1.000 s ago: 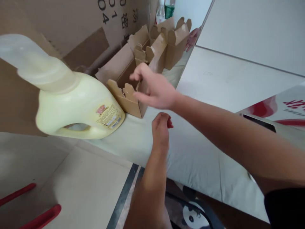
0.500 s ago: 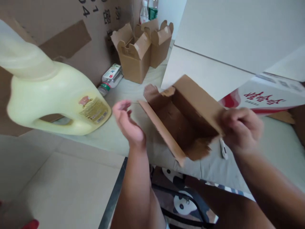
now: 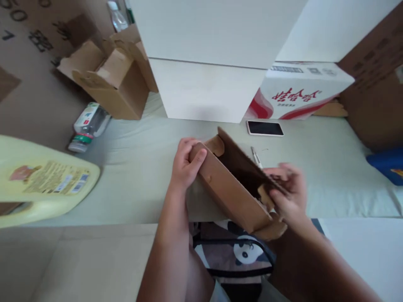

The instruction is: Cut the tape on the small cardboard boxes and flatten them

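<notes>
A brown cardboard box (image 3: 231, 188) with its top open is tilted over the front edge of the pale cloth-covered surface. My left hand (image 3: 187, 163) grips its far left corner, thumb on the outer wall and fingers around the end. At the near right end, my right hand (image 3: 289, 193) pinches a raised wall or flap of the same box; its fingers are a little blurred. Behind the box lies a slim white tool (image 3: 256, 157), partly hidden by it. The box's inside is dark, with torn flap edges at the right end.
A phone (image 3: 265, 128) lies behind the box, before a white and red carton (image 3: 292, 94). White panels (image 3: 208, 90) rise at the back. On the left are small cardboard boxes (image 3: 110, 84), a clear bottle (image 3: 90, 126) and a big yellow jug (image 3: 47, 180). A blue object (image 3: 387, 165) sits far right.
My left hand, free before, now holds the box's left end. The box has turned and come lower, and my right hand has shifted along its right end. The view has swung right, showing the phone.
</notes>
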`<move>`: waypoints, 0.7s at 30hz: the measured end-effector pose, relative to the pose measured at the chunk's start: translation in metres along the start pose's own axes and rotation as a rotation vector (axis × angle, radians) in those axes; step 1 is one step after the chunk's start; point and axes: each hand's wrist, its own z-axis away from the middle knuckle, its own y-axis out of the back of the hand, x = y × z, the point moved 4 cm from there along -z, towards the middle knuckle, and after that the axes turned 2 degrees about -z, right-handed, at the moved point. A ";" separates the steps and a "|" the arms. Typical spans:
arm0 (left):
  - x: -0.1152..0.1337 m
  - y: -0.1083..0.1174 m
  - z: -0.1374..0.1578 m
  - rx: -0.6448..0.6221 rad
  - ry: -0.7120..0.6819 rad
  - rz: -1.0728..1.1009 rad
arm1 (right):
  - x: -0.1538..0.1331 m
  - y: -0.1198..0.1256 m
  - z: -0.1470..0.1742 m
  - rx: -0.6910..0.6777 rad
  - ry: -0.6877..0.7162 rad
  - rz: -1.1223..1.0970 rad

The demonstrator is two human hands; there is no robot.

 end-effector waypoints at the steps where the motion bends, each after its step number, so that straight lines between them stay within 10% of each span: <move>1: -0.002 -0.001 -0.001 0.016 0.008 -0.008 | -0.002 -0.003 0.000 -0.134 0.093 0.002; 4: -0.005 -0.003 -0.004 -0.056 -0.012 -0.071 | 0.002 -0.002 0.004 -0.331 0.285 0.015; 7: -0.005 0.002 -0.007 -0.089 -0.008 -0.121 | 0.022 0.008 0.004 -0.136 0.160 -0.042; 10: -0.010 0.018 -0.009 0.142 0.097 -0.017 | 0.044 0.010 0.005 0.013 -0.051 -0.053; 15: -0.033 0.029 -0.009 0.438 0.305 0.273 | 0.045 -0.011 0.007 -0.249 -0.147 -0.192; 21: -0.048 -0.001 0.015 -0.176 0.737 0.084 | -0.013 -0.018 0.004 -0.329 0.359 0.136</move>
